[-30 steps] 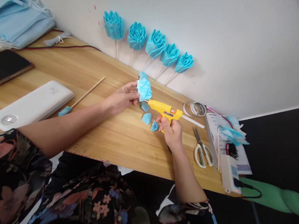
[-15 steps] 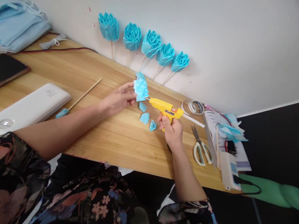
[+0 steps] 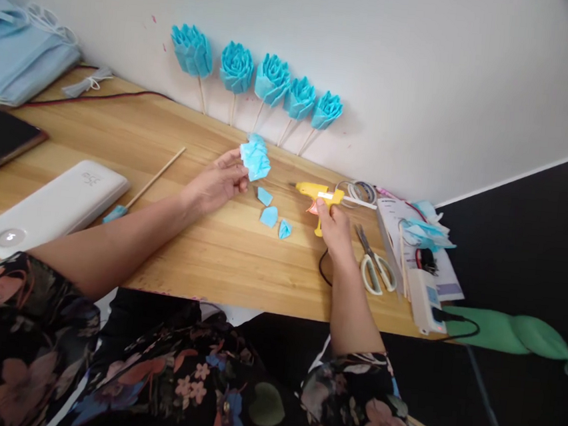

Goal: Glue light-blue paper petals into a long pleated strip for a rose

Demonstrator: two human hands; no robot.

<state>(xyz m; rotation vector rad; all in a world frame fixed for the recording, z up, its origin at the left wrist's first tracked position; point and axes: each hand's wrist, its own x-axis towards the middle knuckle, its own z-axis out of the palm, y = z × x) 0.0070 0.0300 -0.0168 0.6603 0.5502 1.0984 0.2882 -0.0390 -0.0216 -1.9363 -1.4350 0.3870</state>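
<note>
Between the fingers of my left hand (image 3: pixel 221 181) is a light-blue folded strip (image 3: pixel 255 159) with pleated, pointed edges, raised above the table. My right hand (image 3: pixel 333 226) is wrapped round the handle of a yellow hot glue gun (image 3: pixel 311 190), with a white glue stick (image 3: pixel 360 201) poking out at its back. The gun's nozzle points left, apart from the strip. Loose blue pieces lie between my hands: a flat one (image 3: pixel 264 196), another flat one (image 3: pixel 269 216) and a folded one (image 3: pixel 285 229).
Several blue flowers on sticks (image 3: pixel 236 68) lean on the wall. At left lie a stick with a blue tip (image 3: pixel 157 177), a power bank (image 3: pixel 53 207), a phone (image 3: pixel 2 139) and face masks (image 3: pixel 23 47). Scissors (image 3: pixel 377 265), tape rolls (image 3: pixel 359 192) and a power strip (image 3: pixel 426 300) are at right.
My right hand has drawn the glue gun back to the right, so its nozzle no longer meets the blue strip. The left hand still holds the strip, now tilted differently. The view has shifted slightly.
</note>
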